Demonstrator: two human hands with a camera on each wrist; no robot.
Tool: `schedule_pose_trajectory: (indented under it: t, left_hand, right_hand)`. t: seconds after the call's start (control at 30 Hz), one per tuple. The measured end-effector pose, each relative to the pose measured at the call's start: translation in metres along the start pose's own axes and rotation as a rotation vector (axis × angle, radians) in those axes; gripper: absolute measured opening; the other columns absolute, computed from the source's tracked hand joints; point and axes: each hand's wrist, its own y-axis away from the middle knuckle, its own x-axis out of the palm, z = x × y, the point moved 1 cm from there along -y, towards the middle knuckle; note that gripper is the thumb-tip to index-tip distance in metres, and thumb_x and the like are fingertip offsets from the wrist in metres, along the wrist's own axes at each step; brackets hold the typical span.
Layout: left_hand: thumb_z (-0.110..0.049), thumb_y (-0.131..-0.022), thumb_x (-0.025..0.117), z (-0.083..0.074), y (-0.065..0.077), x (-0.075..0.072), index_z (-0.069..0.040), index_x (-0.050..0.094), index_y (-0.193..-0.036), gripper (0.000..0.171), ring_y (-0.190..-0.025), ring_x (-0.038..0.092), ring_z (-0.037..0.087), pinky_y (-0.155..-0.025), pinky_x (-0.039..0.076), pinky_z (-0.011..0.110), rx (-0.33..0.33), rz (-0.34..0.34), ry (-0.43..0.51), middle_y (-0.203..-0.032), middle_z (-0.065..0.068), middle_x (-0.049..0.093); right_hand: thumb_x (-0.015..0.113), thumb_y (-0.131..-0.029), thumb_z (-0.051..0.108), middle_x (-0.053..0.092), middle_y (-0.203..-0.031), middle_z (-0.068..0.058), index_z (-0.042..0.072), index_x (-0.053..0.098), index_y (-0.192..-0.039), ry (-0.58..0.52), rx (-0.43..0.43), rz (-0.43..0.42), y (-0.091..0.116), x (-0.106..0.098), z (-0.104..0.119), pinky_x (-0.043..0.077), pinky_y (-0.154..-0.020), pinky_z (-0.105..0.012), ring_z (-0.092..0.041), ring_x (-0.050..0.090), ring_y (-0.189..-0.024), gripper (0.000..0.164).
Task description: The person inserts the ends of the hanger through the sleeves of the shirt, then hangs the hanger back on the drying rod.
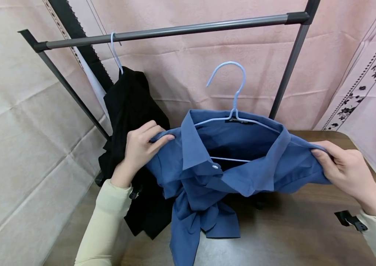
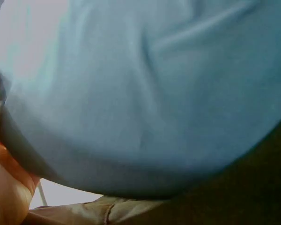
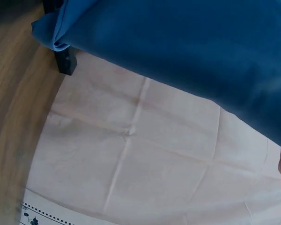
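A blue collared shirt [image 1: 194, 184] hangs spread between both hands, with a light blue hanger [image 1: 235, 96] inside its collar. The hanger's hook rises out of the neck opening, below the rack's bar. My left hand [image 1: 142, 146] pinches the shirt's shoulder on the left, thumb on top. At the other shoulder, my right hand [image 1: 347, 170] grips the cloth between thumb and fingers. One white button at the collar is fastened. Blue cloth [image 2: 145, 93] fills most of the left wrist view. In the right wrist view the shirt [image 3: 178, 51] covers the top, with fingertips at the right edge.
A dark metal rack [image 1: 174, 31] spans the back. On its left end a black garment [image 1: 131, 107] hangs from another light blue hanger [image 1: 115, 55], just behind my left hand. Below is a wooden table [image 1: 290, 229]; pink patterned cloth [image 1: 181, 66] covers the wall behind.
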Motion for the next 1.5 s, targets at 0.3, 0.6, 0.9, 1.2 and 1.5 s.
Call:
schedule_pose_trajectory:
  t: [0.3, 0.6, 0.9, 1.2, 1.5]
  left_hand:
    - [-0.022, -0.094, 0.074, -0.006, -0.005, 0.006, -0.009, 0.058, -0.136, 0.047, -0.102, 0.061, 0.025, -0.087, 0.048, 0.042, -0.241, 0.035, 0.117, -0.123, 0.011, 0.063]
    - [-0.019, -0.094, 0.074, -0.011, -0.007, 0.024, -0.022, 0.028, -0.157, 0.078, -0.118, 0.058, 0.023, -0.094, 0.047, 0.046, -0.477, -0.028, 0.367, -0.137, 0.012, 0.057]
    - [-0.056, -0.085, 0.075, -0.015, 0.002, 0.047, -0.029, 0.02, -0.159, 0.096, -0.133, 0.048, 0.024, -0.108, 0.038, 0.047, -0.665, 0.113, 0.484, -0.155, 0.005, 0.039]
    - [-0.063, -0.077, 0.079, -0.01, 0.04, 0.093, -0.022, 0.019, -0.161, 0.111, -0.14, 0.04, 0.023, -0.114, 0.031, 0.045, -0.801, 0.372, 0.736, -0.158, 0.003, 0.034]
    - [-0.04, -0.087, 0.08, -0.016, 0.077, 0.129, -0.017, 0.032, -0.155, 0.087, -0.135, 0.047, 0.023, -0.111, 0.036, 0.045, -0.826, 0.535, 0.922, -0.15, 0.004, 0.046]
  right_hand:
    - [0.058, -0.101, 0.047, 0.058, -0.099, 0.035, -0.012, 0.067, -0.086, -0.037, 0.088, -0.242, -0.01, -0.007, 0.018, 0.035, -0.077, -0.002, 0.024, 0.048, -0.078, 0.062]
    - [0.064, -0.101, 0.028, 0.055, -0.082, 0.029, -0.02, 0.059, -0.085, -0.069, 0.203, -0.394, -0.027, -0.024, 0.023, 0.032, -0.07, -0.004, 0.016, 0.044, -0.068, 0.051]
    - [0.057, -0.104, 0.02, 0.046, -0.071, 0.021, -0.016, 0.053, -0.082, -0.086, 0.316, -0.491, -0.04, -0.039, 0.011, 0.027, -0.067, -0.011, 0.008, 0.04, -0.065, 0.042]
    - [0.039, -0.111, 0.025, 0.029, -0.088, 0.026, 0.025, 0.055, -0.114, 0.212, 0.622, -0.448, -0.047, -0.046, 0.006, 0.026, -0.094, -0.016, 0.011, 0.036, -0.091, 0.016]
    - [0.042, -0.11, 0.023, 0.032, -0.094, 0.029, 0.025, 0.057, -0.123, 0.221, 0.604, -0.52, -0.049, -0.042, 0.007, 0.028, -0.102, -0.019, 0.012, 0.039, -0.1, 0.02]
